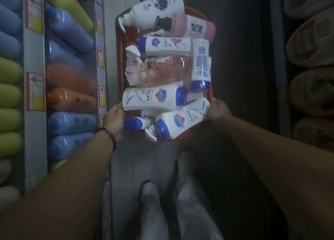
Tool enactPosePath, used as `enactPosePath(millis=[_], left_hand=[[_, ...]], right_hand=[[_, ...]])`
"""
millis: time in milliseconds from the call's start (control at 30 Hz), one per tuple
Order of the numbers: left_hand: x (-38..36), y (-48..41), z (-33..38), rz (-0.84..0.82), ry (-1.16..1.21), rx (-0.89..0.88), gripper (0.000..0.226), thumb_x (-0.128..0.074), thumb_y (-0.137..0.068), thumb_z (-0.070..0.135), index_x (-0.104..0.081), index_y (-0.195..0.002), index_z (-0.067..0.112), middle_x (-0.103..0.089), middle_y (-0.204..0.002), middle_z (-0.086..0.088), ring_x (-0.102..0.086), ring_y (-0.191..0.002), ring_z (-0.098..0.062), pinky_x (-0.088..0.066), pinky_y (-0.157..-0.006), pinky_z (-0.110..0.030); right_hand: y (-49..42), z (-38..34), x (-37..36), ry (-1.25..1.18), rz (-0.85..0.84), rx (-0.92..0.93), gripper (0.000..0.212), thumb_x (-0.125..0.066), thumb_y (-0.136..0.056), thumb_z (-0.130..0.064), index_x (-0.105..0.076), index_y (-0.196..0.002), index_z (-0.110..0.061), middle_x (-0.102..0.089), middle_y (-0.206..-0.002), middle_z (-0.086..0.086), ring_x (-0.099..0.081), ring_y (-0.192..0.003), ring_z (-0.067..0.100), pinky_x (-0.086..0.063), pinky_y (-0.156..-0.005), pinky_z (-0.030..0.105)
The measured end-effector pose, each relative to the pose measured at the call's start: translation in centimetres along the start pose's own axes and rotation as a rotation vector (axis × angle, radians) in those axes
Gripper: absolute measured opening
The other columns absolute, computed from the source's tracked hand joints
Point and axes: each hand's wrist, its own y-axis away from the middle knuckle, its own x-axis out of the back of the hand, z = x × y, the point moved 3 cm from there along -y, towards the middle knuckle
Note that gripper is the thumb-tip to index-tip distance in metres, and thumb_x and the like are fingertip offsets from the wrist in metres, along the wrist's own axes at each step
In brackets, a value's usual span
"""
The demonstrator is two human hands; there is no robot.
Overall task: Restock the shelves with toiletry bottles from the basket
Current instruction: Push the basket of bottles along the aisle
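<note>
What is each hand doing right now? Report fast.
The left hand grips the basket by its left rim.
The right hand grips its right rim.

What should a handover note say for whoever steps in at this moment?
Left hand grips the red basket at its near-left rim; right hand seems to grip the near-right rim.
The basket is piled full: white blue-capped bottles, a pink bottle, a clear bottle.
Shelves at left already hold rows of bottles.
Done: nothing picked from the basket yet.
Left: shelve the whole load.
</note>
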Motion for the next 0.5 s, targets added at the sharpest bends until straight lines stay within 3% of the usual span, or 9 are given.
enactPosePath(millis=[133,233,300,400,500], left_hand=[[0.4,2.7,-2.4,-0.003,0.043,-0.031,0.047,-0.063,-0.088,0.067,-0.077,-0.119,0.035,-0.079,-0.116,-0.006,-0.073,-0.115,-0.037,-0.055,-0.101,-0.065],[0.7,6.1,-3.3,-0.007,0.085,-0.022,0.042,-0.063,-0.087,0.064,-0.079,-0.114,0.035,-0.08,-0.113,-0.006,-0.073,-0.116,-0.034,-0.056,-0.101,-0.063],[0.6,8.3,-3.7,0.004,0.107,-0.019,0.039,-0.062,-0.088,0.061,-0.08,-0.109,0.034,-0.08,-0.114,-0.006,-0.073,-0.116,-0.032,-0.056,-0.102,-0.062],[0.5,10.6,-5.0,0.004,0.145,-0.027,0.03,-0.06,-0.102,0.05,-0.08,-0.108,0.029,-0.08,-0.114,-0.004,-0.074,-0.112,-0.029,-0.056,-0.103,-0.059],[0.8,13.0,-7.0,0.024,0.146,0.007,0.028,-0.056,-0.109,0.04,-0.079,-0.105,0.024,-0.08,-0.113,-0.004,-0.073,-0.116,-0.03,-0.057,-0.104,-0.057]], right_hand=[[2.3,2.8,-0.7,0.01,0.027,0.0,0.055,-0.028,-0.116,-0.038,-0.061,-0.135,0.001,-0.062,-0.136,0.022,-0.059,-0.124,0.036,-0.038,-0.092,0.034],[4.1,5.0,-1.8,0.029,-0.006,0.004,0.053,-0.027,-0.116,-0.035,-0.059,-0.139,0.002,-0.061,-0.138,0.023,-0.059,-0.122,0.038,-0.042,-0.093,0.035],[4.9,6.3,-2.2,0.034,-0.061,0.011,0.05,-0.028,-0.116,-0.028,-0.054,-0.143,0.005,-0.057,-0.144,0.027,-0.054,-0.131,0.043,-0.044,-0.098,0.038],[6.2,8.6,-2.5,0.039,-0.066,0.012,0.05,-0.029,-0.116,-0.029,-0.051,-0.146,0.004,-0.054,-0.148,0.027,-0.051,-0.137,0.042,-0.04,-0.088,0.032],[8.1,10.9,-3.3,0.033,-0.071,-0.014,0.05,-0.029,-0.116,-0.029,-0.052,-0.147,0.003,-0.054,-0.149,0.026,-0.051,-0.138,0.042,-0.044,-0.097,0.035]])
